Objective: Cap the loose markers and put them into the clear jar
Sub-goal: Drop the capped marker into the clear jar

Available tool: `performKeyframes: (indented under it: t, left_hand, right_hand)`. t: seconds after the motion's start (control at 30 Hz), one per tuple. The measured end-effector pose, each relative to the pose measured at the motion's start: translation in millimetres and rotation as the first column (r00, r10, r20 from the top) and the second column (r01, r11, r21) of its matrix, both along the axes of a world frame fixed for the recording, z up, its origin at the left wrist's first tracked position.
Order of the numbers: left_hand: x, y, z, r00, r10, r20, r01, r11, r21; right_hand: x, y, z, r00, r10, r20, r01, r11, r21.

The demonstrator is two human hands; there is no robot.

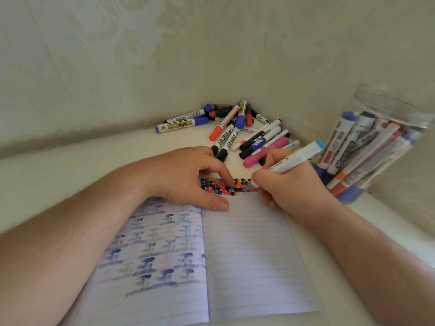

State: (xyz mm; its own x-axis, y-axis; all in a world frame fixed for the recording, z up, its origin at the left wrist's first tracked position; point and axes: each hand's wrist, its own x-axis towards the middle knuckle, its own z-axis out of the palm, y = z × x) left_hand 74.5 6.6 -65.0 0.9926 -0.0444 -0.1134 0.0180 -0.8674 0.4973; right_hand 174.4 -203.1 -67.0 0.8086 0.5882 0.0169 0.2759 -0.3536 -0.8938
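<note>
- Lying nearest: an open lined notebook (247, 255) on the white counter (70, 165), rows of ink marks showing on its left page.
- Pressing on the notebook's top edge: left hand (188, 177), fingers loosely curled onto the paper, holding nothing.
- Gripping a white marker (294, 158) in a writing hold: right hand (289, 184), tip touching the coloured dots (223, 185) at the top of the right page; long axis slanting up and right, light-blue end pointing toward the clear jar (376, 147).
- Standing just right of the right hand: the clear jar, tilting, already carrying many markers; right hand being the nearer one.
- Lying beyond both hands in the corner: a loose pile of markers (235, 130), axes pointing many ways; capping appearing not yet finished, judging by the uncapped tip in use.
</note>
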Motion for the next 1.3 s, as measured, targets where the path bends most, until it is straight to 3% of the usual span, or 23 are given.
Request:
performKeyframes:
  t: [0.17,0.3,0.47,0.6,0.7,0.8,0.97,1.3]
  left_hand:
    - [1,1,-2,1.0,-0.006,-0.005,0.006,1.0,0.004]
    - [2,2,-2,1.0,0.013,-0.018,-0.014,0.999,-0.033]
    - [4,16,-7,0.961,0.249,0.122,-0.201,0.928,-0.314]
    - [3,22,-6,0.924,0.347,0.16,-0.204,0.803,-0.56]
    - [6,29,-10,0.878,0.429,0.212,-0.206,0.74,-0.64]
    - [10,33,-12,0.837,0.494,0.235,-0.215,0.692,-0.689]
    - [12,28,-10,0.842,0.479,0.248,-0.185,0.687,-0.702]
    - [8,24,-9,0.876,0.433,0.212,-0.196,0.721,-0.664]
  right_hand:
    - [2,-1,-1,0.999,0.031,0.025,-0.03,0.998,-0.052]
    - [2,-1,0,1.0,0.012,-0.024,-0.01,0.999,0.052]
    - [7,6,23,0.977,0.105,-0.184,-0.033,0.934,0.354]
    - [7,37,50,0.982,0.154,-0.107,-0.102,0.917,0.386]
    - [8,58,51,0.984,0.122,-0.133,-0.041,0.868,0.495]
    - [12,69,36,0.954,0.109,-0.28,0.08,0.806,0.586]
    - [15,68,20,0.928,0.13,-0.348,0.085,0.838,0.54]
    - [17,71,12,0.942,0.126,-0.311,0.048,0.867,0.497]
